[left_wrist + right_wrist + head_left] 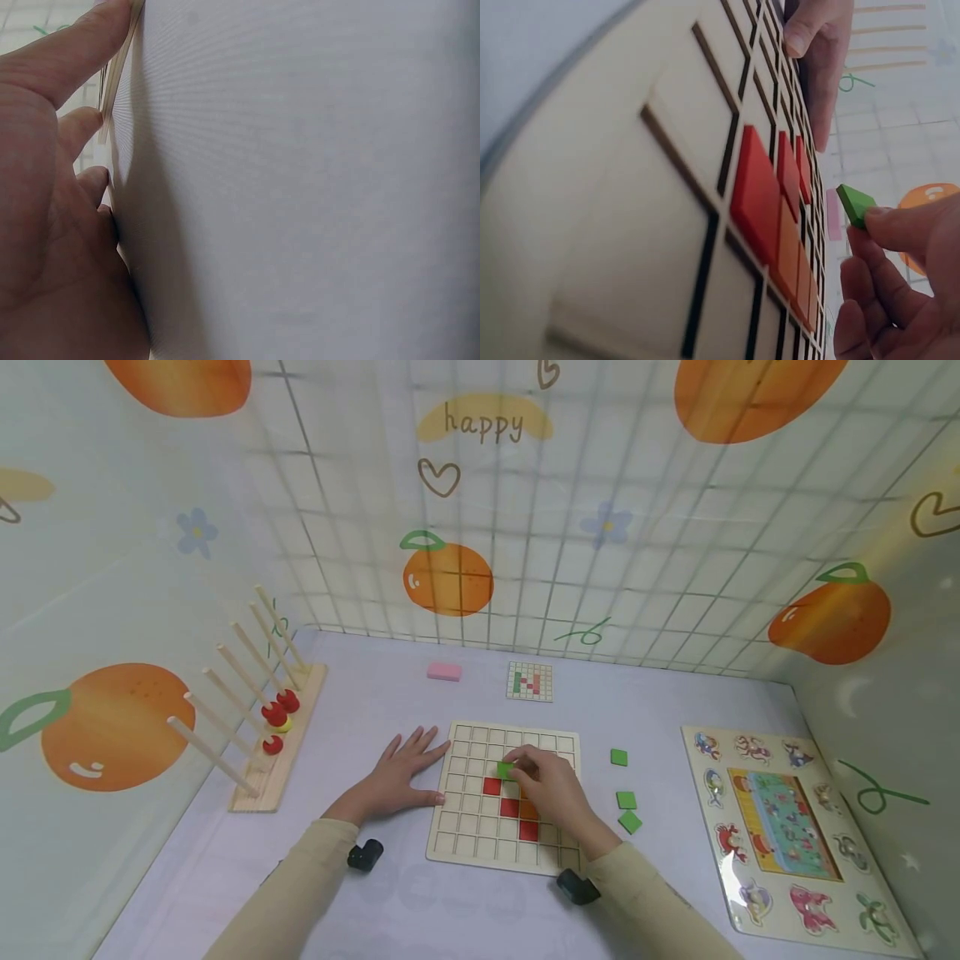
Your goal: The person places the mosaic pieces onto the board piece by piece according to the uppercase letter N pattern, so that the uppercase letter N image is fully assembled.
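Observation:
A wooden grid board (465, 827) lies on the table, with red square tiles (528, 831) stepping diagonally and orange tiles (528, 810) beside them, partly covered by the right hand. My right hand (551, 785) pinches a green square tile (855, 204) between thumb and fingertips, above the board's upper middle cells. In the right wrist view the tile is tilted and raised off the grid. My left hand (393, 781) lies spread at the board's left edge, thumb and index fingertip right at its rim. Seen from the left wrist, the left fingers (79, 135) extend straight along the tabletop.
Several loose green tiles (626, 800) lie right of the board. Behind it are a small pattern card (530, 682) and a pink block (445, 672). A peg rack (277, 768) with red and yellow beads stands left; a sea-animal puzzle board (780, 906) lies far right.

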Demonstrator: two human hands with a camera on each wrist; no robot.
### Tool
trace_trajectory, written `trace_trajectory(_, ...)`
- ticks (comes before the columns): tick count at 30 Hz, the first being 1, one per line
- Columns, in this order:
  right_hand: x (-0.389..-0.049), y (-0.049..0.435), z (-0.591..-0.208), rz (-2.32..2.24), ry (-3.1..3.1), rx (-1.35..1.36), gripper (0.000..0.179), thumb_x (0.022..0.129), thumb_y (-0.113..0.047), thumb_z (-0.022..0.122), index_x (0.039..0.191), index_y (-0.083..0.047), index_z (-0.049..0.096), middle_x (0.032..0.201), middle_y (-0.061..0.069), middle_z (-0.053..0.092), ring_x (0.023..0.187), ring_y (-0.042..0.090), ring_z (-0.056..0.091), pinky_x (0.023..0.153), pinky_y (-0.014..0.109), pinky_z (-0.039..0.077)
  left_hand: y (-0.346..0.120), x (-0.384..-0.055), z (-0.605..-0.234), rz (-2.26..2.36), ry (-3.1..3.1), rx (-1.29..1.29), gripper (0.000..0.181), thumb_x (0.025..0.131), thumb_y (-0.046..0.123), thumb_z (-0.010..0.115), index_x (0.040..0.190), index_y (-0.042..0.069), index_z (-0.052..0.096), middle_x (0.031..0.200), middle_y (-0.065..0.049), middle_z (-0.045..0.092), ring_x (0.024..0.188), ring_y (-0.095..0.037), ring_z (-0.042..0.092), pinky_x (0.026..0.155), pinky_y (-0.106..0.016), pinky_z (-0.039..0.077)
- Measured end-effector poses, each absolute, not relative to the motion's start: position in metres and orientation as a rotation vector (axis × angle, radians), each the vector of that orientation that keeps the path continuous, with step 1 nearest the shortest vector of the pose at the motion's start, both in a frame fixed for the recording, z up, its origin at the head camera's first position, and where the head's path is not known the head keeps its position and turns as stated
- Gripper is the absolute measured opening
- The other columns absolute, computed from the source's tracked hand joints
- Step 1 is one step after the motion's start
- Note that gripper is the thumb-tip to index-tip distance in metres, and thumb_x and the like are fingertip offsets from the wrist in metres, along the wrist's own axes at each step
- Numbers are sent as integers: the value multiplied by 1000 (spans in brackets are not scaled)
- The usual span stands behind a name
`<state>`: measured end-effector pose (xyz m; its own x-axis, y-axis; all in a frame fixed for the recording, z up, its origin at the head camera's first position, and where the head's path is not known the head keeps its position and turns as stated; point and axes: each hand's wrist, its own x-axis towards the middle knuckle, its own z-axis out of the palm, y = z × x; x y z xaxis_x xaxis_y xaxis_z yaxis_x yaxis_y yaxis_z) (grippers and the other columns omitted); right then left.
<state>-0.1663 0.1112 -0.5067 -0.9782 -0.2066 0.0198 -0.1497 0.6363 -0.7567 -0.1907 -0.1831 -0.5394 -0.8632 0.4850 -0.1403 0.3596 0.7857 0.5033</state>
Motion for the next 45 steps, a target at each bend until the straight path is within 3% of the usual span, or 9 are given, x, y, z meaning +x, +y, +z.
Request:
trace_trajectory(8, -172, 100, -510, -1256, 2769, -351, 16, 96, -17, 73, 109, -26, 72, 89, -11, 68, 82, 11, 60, 79, 33, 53, -183, -191, -537, 670, 2707, 648, 97, 85, 64, 71, 162, 27, 27, 171, -2, 7, 157, -26, -3, 125, -50, -9)
trace_trajectory(16, -179, 88, -511, -1206, 2762, -386, 16, 97, -16, 71, 110, -24, 73, 88, -9, 69, 78, 11, 60, 72, 30, 52, -183, -190, -536, 681, 2709, 669, 95, 86, 63, 71, 162, 25, 29, 171, -5, 9, 157, -28, -1, 125, -53, -7)
trace_trajectory(36, -186, 66, -514, -1052, 2847, -463, 12, 93, -18, 75, 103, -23, 73, 90, -10, 72, 83, 11, 58, 74, 29, 51, -183, -190, -534, 703, 2704, 677, 94, 86, 60, 72, 162, 25, 30, 171, -5, 10, 157, -27, -2, 125, -53, -7)
trace_trajectory(45, -187, 63, -516, -1019, 2873, -492, 13, 90, -16, 79, 100, -20, 74, 92, -9, 67, 82, 11, 54, 70, 26, 51, -183, -191, -536, 679, 2712, 665, 94, 86, 62, 71, 162, 26, 29, 171, -3, 9, 157, -27, -2, 125, -53, -7)
